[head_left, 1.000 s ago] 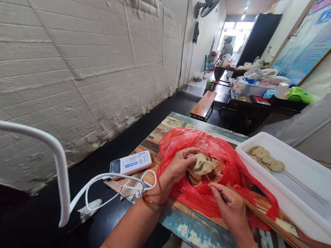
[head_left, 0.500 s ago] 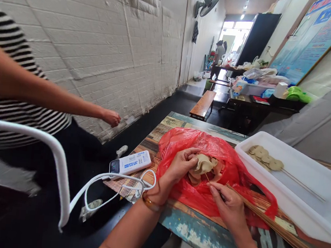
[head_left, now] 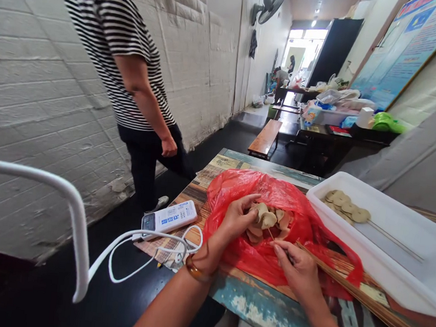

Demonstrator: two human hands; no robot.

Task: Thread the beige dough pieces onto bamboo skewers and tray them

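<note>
My left hand [head_left: 235, 220] is closed in a pinch on a folded beige food slice [head_left: 267, 219], held over a pile of such slices in an open red plastic bag [head_left: 304, 228]. My right hand [head_left: 296, 266] grips a thin bamboo skewer [head_left: 271, 234] whose tip points up into the slice. Both hands work above the painted wooden table [head_left: 265, 312].
A white tray [head_left: 405, 253] at right holds one filled skewer [head_left: 347, 207]. Loose bamboo skewers [head_left: 363, 295] lie along the table. A white power bank [head_left: 168, 217] with cable sits at left. A person in a striped shirt [head_left: 121, 51] walks along the brick wall. Benches and cluttered tables stand beyond.
The person in the striped shirt has walked forward from the left edge into full view. My hands have stayed at the bag, the left folding the slice tighter against the skewer tip.
</note>
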